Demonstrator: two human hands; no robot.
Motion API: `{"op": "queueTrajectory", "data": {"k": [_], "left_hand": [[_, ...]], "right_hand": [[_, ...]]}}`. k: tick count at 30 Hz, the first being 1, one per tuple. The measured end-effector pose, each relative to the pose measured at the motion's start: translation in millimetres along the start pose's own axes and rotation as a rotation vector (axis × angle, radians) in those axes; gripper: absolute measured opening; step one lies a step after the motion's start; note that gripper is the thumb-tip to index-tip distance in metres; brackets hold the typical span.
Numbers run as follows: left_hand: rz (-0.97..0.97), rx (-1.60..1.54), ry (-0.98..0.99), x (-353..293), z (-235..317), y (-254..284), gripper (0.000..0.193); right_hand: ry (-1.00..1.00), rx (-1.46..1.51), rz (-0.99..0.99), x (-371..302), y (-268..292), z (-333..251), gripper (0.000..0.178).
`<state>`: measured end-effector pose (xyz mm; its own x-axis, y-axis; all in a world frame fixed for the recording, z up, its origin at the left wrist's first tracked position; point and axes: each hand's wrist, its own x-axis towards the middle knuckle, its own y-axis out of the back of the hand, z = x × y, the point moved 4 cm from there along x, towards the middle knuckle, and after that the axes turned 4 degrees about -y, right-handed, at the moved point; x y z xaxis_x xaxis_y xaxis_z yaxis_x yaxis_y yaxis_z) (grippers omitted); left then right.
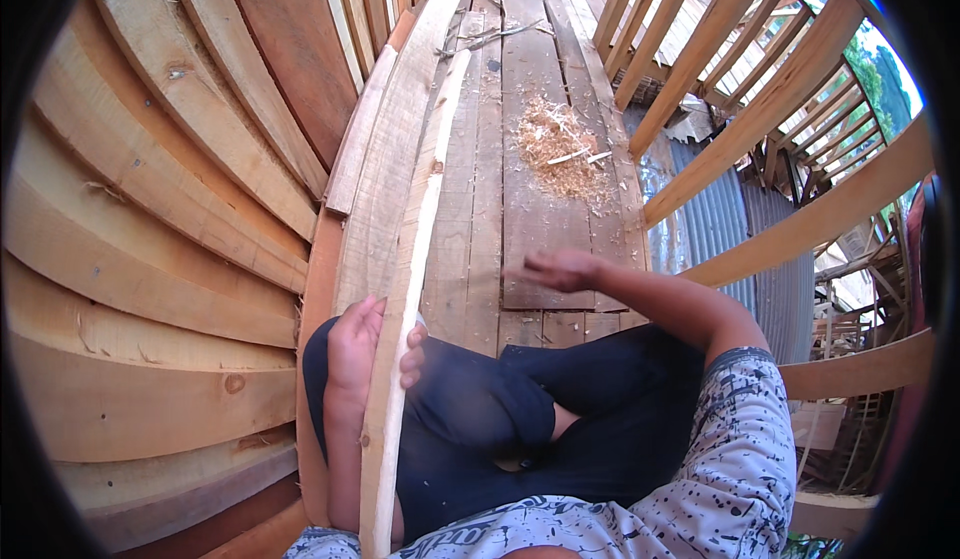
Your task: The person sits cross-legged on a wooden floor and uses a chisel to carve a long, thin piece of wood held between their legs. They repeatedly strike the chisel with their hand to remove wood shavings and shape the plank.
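Observation:
A long, pale wooden batten (pixel 412 234) runs from my lap up along the left side of the deck. My left hand (pixel 368 344) is wrapped around its lower part, with fingertips showing on the right side of the wood. One long edge of the batten looks whiter than its face. My right hand (pixel 557 270) is held out above the boards to the right of the batten, apart from it. Its fingers are stretched out and a little blurred, and nothing shows in them.
Wood shavings (pixel 565 149) lie heaped on the plank floor (pixel 485 229) ahead. A plank wall (pixel 165 289) rises close on the left, with a wide board (pixel 375 179) along its foot. A slatted wooden railing (pixel 740 184) stands on the right, above corrugated metal sheets (pixel 715 219).

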<state>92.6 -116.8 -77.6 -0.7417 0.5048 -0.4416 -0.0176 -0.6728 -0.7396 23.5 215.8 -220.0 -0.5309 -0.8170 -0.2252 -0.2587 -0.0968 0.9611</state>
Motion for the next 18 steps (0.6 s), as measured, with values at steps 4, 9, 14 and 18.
{"op": "queueTrajectory", "data": {"k": [4, 9, 14, 18], "left_hand": [[-0.015, 0.020, 0.011, 0.5, -3.1, -6.4, 0.048], [-0.028, 0.013, 0.017, -3.2, -3.8, -4.6, 0.047], [-0.017, -0.003, 0.022, -4.1, -3.8, -4.3, 0.047], [-0.059, 0.010, 0.047, 0.3, -5.6, -16.8, 0.047]], "right_hand": [[-0.253, -0.053, 0.051, -16.7, -28.3, 24.6, 0.065], [-0.660, -0.071, 0.190, -20.5, -0.8, 61.7, 0.063], [0.077, -0.141, 0.065, -15.4, -10.3, -3.2, 0.064], [-0.461, -0.281, 0.154, -53.6, -66.0, 87.8, 0.059]]}}
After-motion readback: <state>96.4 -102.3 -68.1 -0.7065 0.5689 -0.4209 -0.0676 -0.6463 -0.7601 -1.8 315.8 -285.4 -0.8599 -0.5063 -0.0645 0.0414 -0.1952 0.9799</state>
